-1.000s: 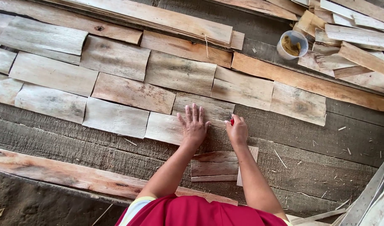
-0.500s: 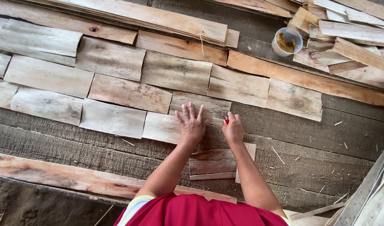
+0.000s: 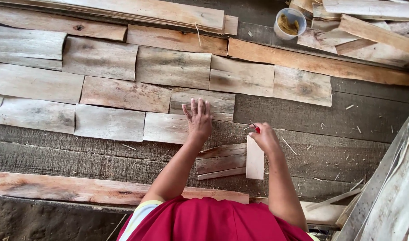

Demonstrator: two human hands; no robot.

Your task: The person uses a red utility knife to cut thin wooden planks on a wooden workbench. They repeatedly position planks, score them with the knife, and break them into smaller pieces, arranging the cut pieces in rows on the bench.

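Here your left hand (image 3: 198,119) lies flat, fingers spread, pressing on a wooden shingle (image 3: 168,128) in the near row. Just to its right, your right hand (image 3: 263,137) is curled around a small red-tipped tool (image 3: 256,128), above a pale loose board (image 3: 255,158).

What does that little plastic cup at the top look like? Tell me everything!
The plastic cup is small, round and see-through, with a pale bluish rim. It stands upright and open, no lid, near the top edge of the view. Inside lies something yellowish-brown, too small to tell what. It rests on the dark wooden boards, right beside a pile of light wood pieces that seems to touch its side. Neither hand is near it.
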